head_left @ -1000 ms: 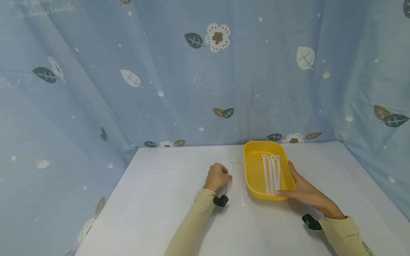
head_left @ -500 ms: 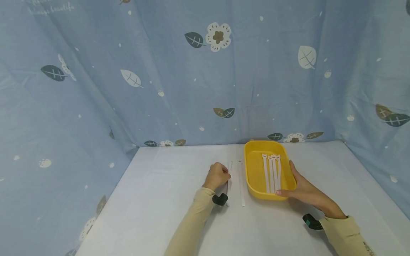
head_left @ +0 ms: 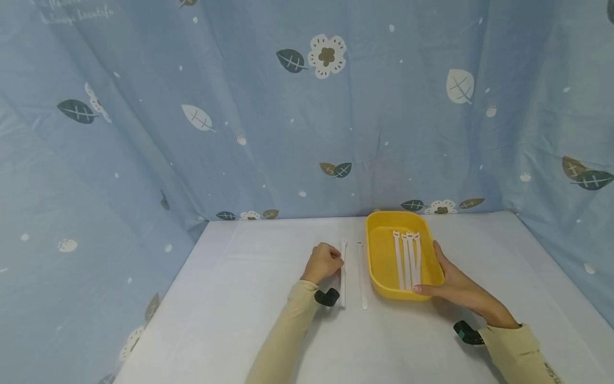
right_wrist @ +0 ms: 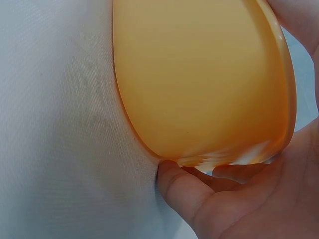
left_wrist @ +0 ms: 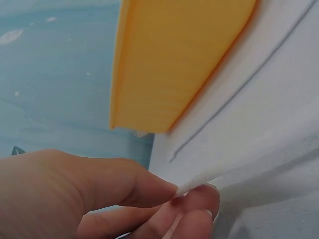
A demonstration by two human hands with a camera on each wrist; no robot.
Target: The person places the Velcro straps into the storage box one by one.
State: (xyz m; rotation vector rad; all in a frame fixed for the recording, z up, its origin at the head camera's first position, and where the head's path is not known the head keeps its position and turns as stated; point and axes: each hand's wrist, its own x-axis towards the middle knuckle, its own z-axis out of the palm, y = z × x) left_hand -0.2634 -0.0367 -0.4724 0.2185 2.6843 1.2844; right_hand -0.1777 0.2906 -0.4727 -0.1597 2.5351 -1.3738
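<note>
My left hand pinches a thin white cable tie strap between thumb and fingertips, left of the yellow tray. In the left wrist view the held strap shows edge-on, leading away from the fingertips. Another white strap lies lengthwise on the table between it and the tray. Several similar slot-headed straps lie side by side inside the tray. My right hand grips the tray's near right corner, its thumb at the rim. In the right wrist view, fingers curl against the tray's outer wall.
A white cloth covers the table. Behind and at both sides hangs a blue curtain with leaf and flower prints, meeting the table's far edge just behind the tray.
My left hand has shifted slightly left, and the strap it pinches has swung from a slant to nearly parallel with the strap on the table. My right hand and the tray stay put.
</note>
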